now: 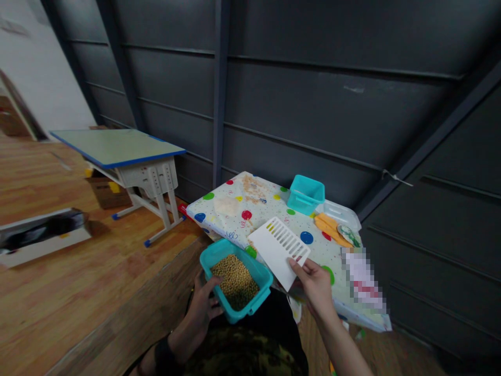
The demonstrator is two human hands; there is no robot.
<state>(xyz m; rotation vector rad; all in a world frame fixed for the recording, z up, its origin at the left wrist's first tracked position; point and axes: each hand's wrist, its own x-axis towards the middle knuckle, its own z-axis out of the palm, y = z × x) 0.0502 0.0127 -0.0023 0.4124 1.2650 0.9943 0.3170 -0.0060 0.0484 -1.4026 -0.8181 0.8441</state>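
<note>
My left hand [204, 304] grips the near side of a teal plastic bin [261, 282] filled with small tan beans [235, 281], held above my lap at the table's front edge. My right hand [315, 284] pinches a corner of a white slotted plastic board [278, 250] and holds it tilted just right of the bin. Both hover over the front of a small table covered with a white cloth with coloured dots [235, 206].
An empty teal bin [306, 194] stands at the table's back, with a clear tray [344, 213] and orange pieces [329, 227] to its right. Spilled grains [252, 189] lie on the cloth. A blue-edged desk [117, 149] stands to the left on the wooden floor. A dark panelled wall rises behind.
</note>
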